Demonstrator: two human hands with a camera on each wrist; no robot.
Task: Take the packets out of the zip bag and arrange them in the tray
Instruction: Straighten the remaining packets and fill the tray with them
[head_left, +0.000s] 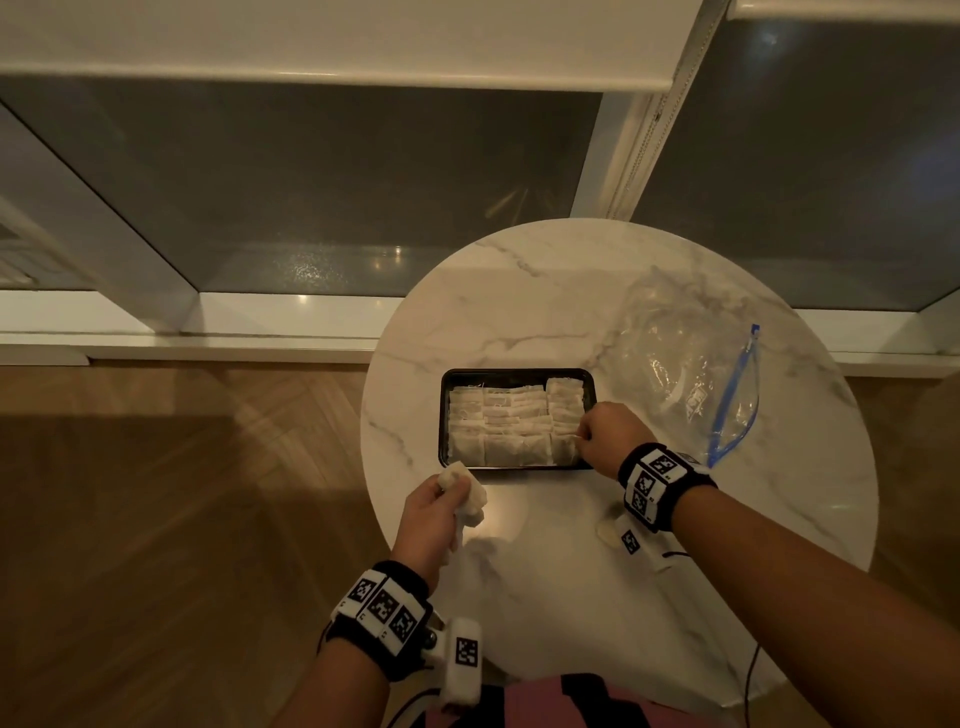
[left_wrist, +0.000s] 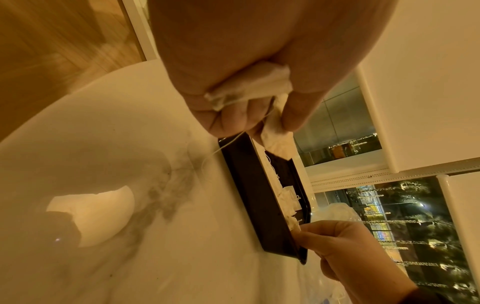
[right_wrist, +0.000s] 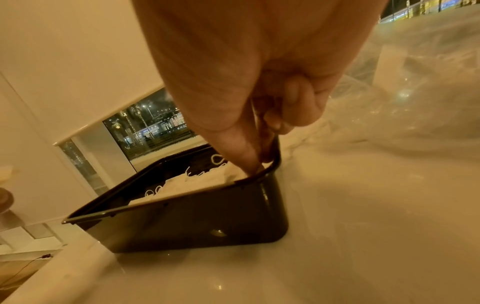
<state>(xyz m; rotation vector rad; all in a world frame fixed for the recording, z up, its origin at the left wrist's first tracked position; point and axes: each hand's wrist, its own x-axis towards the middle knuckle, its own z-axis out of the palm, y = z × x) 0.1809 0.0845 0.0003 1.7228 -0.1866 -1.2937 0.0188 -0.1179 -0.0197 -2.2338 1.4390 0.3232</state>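
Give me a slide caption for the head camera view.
Left hand holds spare tea bags while right hand tucks one into the nearly full black tray.

Dim, warm indoor light here, and the head view shows a bright glare patch on the glossy marble table (head_left: 545, 519) just by the left hand (head_left: 431, 514), with dark soft shadows across the wooden floor (head_left: 156, 493). Both wrist views glow amber and grainy, the near palms blurred, straight lines bowing at the edges. Night windows (left_wrist: 415, 216) show small points of light.
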